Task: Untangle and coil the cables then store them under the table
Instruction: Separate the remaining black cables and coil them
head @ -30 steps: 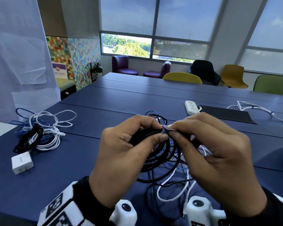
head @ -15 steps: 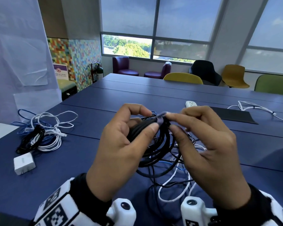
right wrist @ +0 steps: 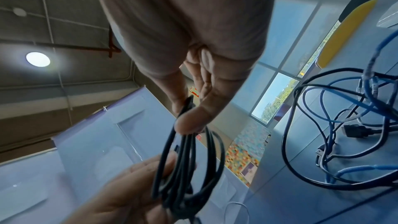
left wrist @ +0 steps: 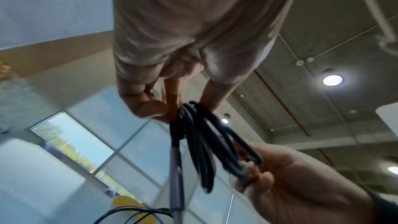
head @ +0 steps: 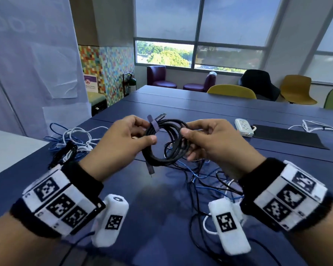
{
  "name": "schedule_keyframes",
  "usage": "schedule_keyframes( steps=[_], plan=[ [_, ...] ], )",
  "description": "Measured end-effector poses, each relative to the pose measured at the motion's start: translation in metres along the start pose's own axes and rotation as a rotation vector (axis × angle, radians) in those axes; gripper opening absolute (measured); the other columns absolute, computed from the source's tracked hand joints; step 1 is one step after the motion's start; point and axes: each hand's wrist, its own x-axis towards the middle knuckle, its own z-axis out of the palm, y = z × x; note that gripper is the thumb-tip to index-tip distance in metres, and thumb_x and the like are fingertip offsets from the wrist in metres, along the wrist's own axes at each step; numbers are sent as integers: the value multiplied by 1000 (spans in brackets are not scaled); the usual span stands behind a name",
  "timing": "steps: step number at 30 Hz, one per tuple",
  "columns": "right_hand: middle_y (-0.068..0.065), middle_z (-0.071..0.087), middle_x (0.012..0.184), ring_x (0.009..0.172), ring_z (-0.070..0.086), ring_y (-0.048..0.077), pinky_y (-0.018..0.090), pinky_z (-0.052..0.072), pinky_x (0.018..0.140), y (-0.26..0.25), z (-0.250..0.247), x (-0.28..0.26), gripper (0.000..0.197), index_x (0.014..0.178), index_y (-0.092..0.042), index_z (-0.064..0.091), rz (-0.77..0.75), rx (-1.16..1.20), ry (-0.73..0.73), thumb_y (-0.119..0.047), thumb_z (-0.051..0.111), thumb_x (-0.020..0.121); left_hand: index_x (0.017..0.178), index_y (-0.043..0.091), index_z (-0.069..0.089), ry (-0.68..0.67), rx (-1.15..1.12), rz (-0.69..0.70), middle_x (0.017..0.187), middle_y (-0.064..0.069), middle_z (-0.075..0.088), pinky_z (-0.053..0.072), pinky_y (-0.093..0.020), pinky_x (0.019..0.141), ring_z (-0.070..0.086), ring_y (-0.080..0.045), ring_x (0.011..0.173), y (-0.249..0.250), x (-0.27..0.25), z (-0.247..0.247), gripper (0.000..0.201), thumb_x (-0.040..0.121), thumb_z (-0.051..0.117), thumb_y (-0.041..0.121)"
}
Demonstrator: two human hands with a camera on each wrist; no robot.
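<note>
Far-left pile (head: 73, 139): white, blue and black cables heaped loose on the blue table (head: 210, 110), well apart from the hands. Not yet sorted.

Left hand (head: 121, 143): raised above the table, thumb and fingers pinching the left side of the black coil (head: 167, 143), just below the strap. Left wrist view shows fingertips closed on the bunched strands.

Strap (head: 154, 126): grey-purple band wrapped round the strands at the coil's upper left; a short tail sticks up. Whether it is fully fastened, cannot tell.

Black coil: held in the air between both hands, several loops, roughly round. One connector end (head: 160, 117) pokes out at top, another (head: 150, 168) hangs below.

Handling, judged: light, limp, sheath looks matte and braided so not slippery. Loops will splay if gripped at one strand only; best taken across the whole bundle at the strap, where the strands are gathered. Dangling plugs could snag on the tangle below.

Right hand (head: 215, 144): thumb on top, fingers curled under, pinching the coil's right side. Right wrist view confirms the thumb pad pressing the strands.

Tangle under hands (head: 206, 175): blue, black and white leads crossing on the table, still knotted.

Far right: white power strip (head: 243, 127) beside a dark mat (head: 284, 134); more white cable (head: 315, 127) beyond.

Stage, judged: one coil about bundled; storing under the table not yet done.
</note>
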Motion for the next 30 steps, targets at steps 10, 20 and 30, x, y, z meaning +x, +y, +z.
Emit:
schedule_keyframes(
  steps=[10, 20, 30],
  plan=[
    [1, 68, 65, 57, 63, 14, 29, 56, 62, 23, 2, 39, 47, 75, -15, 69, 119, -1301, -384, -62, 72, 72, 90, -1, 64, 327, 198, -242, 71, -14, 65, 56, -23, 50, 64, -15, 51, -64, 36, -101, 17, 77, 75, -4],
    [-1, 58, 64, 66, 60, 23, 24, 46, 58, 62, -6, 30, 35, 66, -12, 54, 255, -1661, -413, -44, 66, 77, 71, -1, 70, 467, 427, -385, 67, -19, 68, 56, -43, 70, 66, -28, 63, -140, 65, -147, 26, 68, 86, 19],
    [2, 63, 49, 42, 57, 16, 26, 49, 53, 36, -51, 32, 31, 69, -8, 72, 346, -1071, -245, -23, 62, 95, 110, -7, 61, 474, 538, -488, 119, -33, 57, 42, -43, 94, 54, -45, 111, -146, 85, -145, 59, 89, 37, 43]
  ],
)
